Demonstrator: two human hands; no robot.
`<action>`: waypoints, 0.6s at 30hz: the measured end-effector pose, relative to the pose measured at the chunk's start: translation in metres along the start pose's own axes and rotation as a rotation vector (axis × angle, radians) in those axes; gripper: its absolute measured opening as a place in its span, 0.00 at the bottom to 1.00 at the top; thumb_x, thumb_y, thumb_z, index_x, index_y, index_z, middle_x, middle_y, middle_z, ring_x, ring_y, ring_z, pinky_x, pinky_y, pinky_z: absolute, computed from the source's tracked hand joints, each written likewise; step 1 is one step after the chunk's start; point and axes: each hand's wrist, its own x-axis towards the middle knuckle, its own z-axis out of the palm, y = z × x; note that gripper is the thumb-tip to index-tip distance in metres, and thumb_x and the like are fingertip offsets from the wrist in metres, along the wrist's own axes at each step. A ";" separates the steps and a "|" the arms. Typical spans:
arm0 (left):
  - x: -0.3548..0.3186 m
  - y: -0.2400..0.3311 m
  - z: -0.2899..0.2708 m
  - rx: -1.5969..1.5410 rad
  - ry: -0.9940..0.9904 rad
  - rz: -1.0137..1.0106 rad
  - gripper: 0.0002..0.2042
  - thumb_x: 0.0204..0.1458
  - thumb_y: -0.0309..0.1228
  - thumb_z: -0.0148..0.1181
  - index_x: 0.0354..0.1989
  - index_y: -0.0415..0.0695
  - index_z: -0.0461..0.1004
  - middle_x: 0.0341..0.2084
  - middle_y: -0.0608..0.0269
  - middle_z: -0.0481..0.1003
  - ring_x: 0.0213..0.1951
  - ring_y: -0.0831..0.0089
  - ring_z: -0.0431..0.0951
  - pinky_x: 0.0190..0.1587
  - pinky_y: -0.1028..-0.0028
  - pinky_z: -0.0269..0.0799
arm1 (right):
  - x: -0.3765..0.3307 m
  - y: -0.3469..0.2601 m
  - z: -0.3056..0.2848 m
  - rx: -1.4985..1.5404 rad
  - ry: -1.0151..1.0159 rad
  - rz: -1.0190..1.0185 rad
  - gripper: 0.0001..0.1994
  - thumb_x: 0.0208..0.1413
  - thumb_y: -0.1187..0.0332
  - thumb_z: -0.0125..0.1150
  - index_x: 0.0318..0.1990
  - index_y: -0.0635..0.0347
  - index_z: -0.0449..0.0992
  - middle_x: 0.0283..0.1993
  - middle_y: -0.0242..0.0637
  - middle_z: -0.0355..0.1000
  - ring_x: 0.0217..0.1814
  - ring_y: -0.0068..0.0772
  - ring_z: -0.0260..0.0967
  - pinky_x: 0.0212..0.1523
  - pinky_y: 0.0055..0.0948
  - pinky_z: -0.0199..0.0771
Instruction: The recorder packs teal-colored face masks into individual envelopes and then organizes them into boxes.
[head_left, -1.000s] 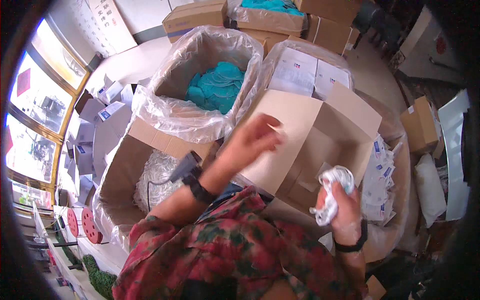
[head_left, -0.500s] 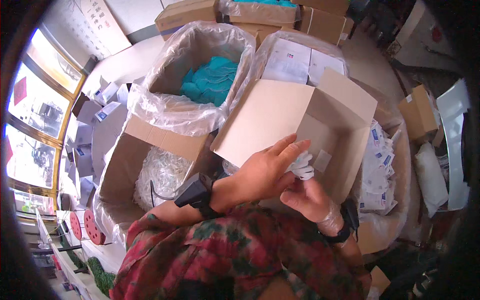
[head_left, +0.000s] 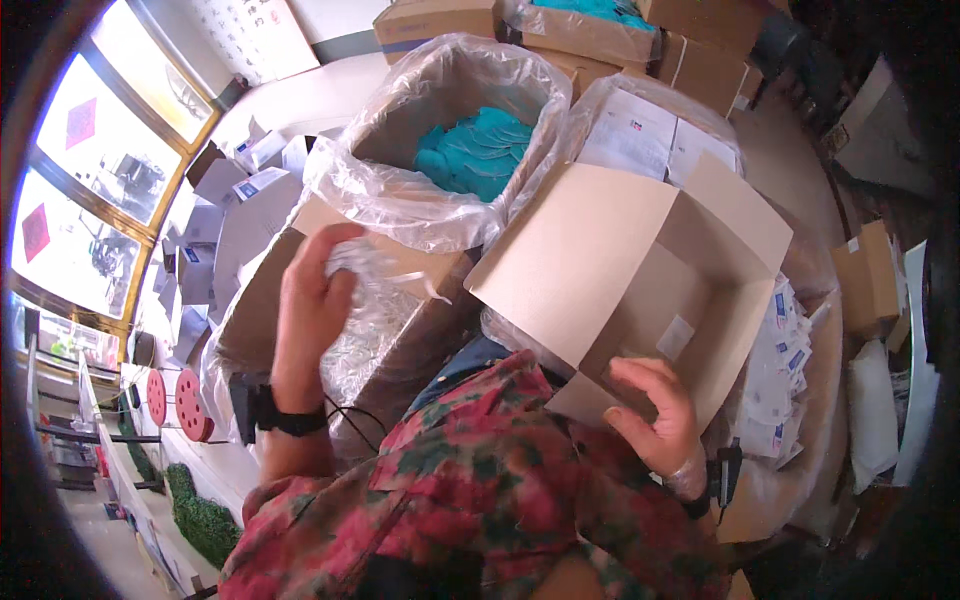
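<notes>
My left hand point(head_left: 312, 300) is over a brown carton point(head_left: 285, 262) on the left, its fingers curled on a bunch of thin white strips point(head_left: 365, 265). Motion blurs the strips, and a few ends trail to the right. Below them, that carton holds a tangled heap of similar white strips point(head_left: 355, 345). In front of me an open cardboard box point(head_left: 575, 255) lies tilted with its flaps spread; a small pale label shows inside. My right hand point(head_left: 655, 415) is at the box's near edge, thumb and fingers apart, holding nothing.
A plastic-lined carton point(head_left: 345, 165) with teal fabric pieces point(head_left: 475, 150) stands ahead. White boxes point(head_left: 630, 135) fill another lined carton beside it. White packets point(head_left: 780, 370) lie in a carton at right. Flattened white boxes point(head_left: 240, 230) pile up at left.
My hands have parted. The left has swung left from the open box to the strip carton, taking white strips along. My right hand has opened near the box. The view has shifted slightly.
</notes>
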 end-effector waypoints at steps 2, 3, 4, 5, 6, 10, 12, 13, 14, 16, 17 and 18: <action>-0.006 -0.031 -0.013 0.404 0.051 0.072 0.24 0.44 0.21 0.56 0.54 0.42 0.69 0.50 0.48 0.71 0.52 0.52 0.72 0.53 0.64 0.68 | -0.002 0.007 0.005 -0.375 0.199 -0.053 0.22 0.52 0.67 0.64 0.55 0.62 0.71 0.50 0.46 0.71 0.52 0.48 0.70 0.53 0.38 0.70; -0.010 -0.045 -0.017 0.397 0.052 0.077 0.24 0.44 0.21 0.56 0.54 0.42 0.69 0.50 0.48 0.71 0.52 0.52 0.72 0.53 0.64 0.68 | -0.007 0.014 0.009 -0.382 0.204 -0.052 0.22 0.52 0.67 0.64 0.55 0.62 0.71 0.50 0.46 0.71 0.52 0.48 0.70 0.53 0.38 0.70; -0.013 -0.056 -0.020 0.430 0.047 0.049 0.26 0.44 0.23 0.60 0.56 0.43 0.67 0.53 0.48 0.69 0.54 0.53 0.70 0.54 0.63 0.67 | -0.013 0.026 0.011 -0.509 0.158 -0.020 0.23 0.53 0.64 0.63 0.56 0.60 0.70 0.48 0.46 0.72 0.49 0.50 0.71 0.51 0.40 0.71; -0.012 -0.063 -0.017 0.459 0.039 0.023 0.28 0.44 0.26 0.63 0.58 0.44 0.66 0.57 0.47 0.66 0.57 0.53 0.69 0.56 0.62 0.65 | -0.017 0.032 0.011 -0.637 0.114 0.017 0.23 0.54 0.61 0.63 0.56 0.58 0.69 0.45 0.47 0.73 0.47 0.53 0.71 0.49 0.43 0.72; -0.010 -0.067 -0.012 0.411 0.059 0.075 0.30 0.42 0.29 0.68 0.57 0.42 0.68 0.54 0.48 0.70 0.54 0.56 0.72 0.54 0.64 0.67 | -0.018 0.030 0.012 -0.641 0.121 0.026 0.23 0.54 0.61 0.63 0.56 0.58 0.69 0.45 0.47 0.73 0.47 0.53 0.71 0.49 0.43 0.72; 0.002 -0.029 0.039 0.011 -0.161 0.085 0.18 0.50 0.26 0.64 0.49 0.37 0.73 0.40 0.57 0.78 0.45 0.68 0.77 0.51 0.71 0.70 | -0.008 0.016 0.010 -0.583 -0.064 0.224 0.12 0.58 0.62 0.54 0.46 0.56 0.72 0.41 0.46 0.72 0.44 0.55 0.72 0.43 0.47 0.73; -0.001 0.011 0.071 -0.161 -0.316 0.171 0.22 0.49 0.27 0.66 0.54 0.39 0.69 0.44 0.57 0.76 0.48 0.68 0.75 0.52 0.69 0.69 | 0.000 0.009 0.010 -0.663 -0.060 0.209 0.09 0.58 0.65 0.52 0.41 0.56 0.73 0.39 0.45 0.72 0.43 0.54 0.72 0.41 0.47 0.73; -0.002 0.026 0.086 -0.234 -0.397 0.261 0.27 0.48 0.30 0.68 0.57 0.41 0.66 0.49 0.56 0.73 0.51 0.67 0.73 0.54 0.69 0.68 | 0.004 0.008 0.011 -0.778 -0.101 0.146 0.07 0.55 0.68 0.51 0.39 0.56 0.73 0.38 0.43 0.72 0.42 0.52 0.72 0.40 0.46 0.73; -0.001 0.051 0.093 -0.233 -0.478 0.264 0.30 0.47 0.31 0.69 0.59 0.42 0.64 0.55 0.52 0.69 0.57 0.62 0.69 0.57 0.66 0.66 | 0.007 0.006 0.011 -0.890 -0.146 0.079 0.06 0.53 0.71 0.50 0.36 0.56 0.73 0.36 0.42 0.72 0.40 0.50 0.72 0.39 0.46 0.72; -0.001 0.070 0.114 -0.093 -0.416 0.485 0.29 0.47 0.33 0.66 0.59 0.47 0.65 0.63 0.46 0.59 0.64 0.48 0.60 0.63 0.58 0.58 | 0.007 -0.002 0.011 -0.928 -0.116 -0.027 0.06 0.49 0.71 0.52 0.35 0.56 0.73 0.35 0.40 0.71 0.40 0.48 0.72 0.40 0.44 0.72; 0.003 0.065 0.125 0.134 -0.384 0.753 0.26 0.48 0.37 0.63 0.57 0.50 0.68 0.65 0.45 0.55 0.66 0.47 0.55 0.64 0.52 0.53 | 0.010 -0.007 0.012 -0.956 -0.093 -0.143 0.06 0.46 0.72 0.53 0.33 0.56 0.72 0.33 0.38 0.71 0.39 0.45 0.71 0.40 0.42 0.72; 0.006 0.063 0.133 0.242 -0.471 0.909 0.27 0.48 0.39 0.59 0.59 0.54 0.68 0.62 0.45 0.60 0.66 0.46 0.52 0.64 0.47 0.50 | 0.011 -0.013 0.009 -0.957 -0.106 -0.187 0.06 0.46 0.72 0.53 0.33 0.56 0.72 0.33 0.38 0.71 0.39 0.45 0.71 0.40 0.42 0.72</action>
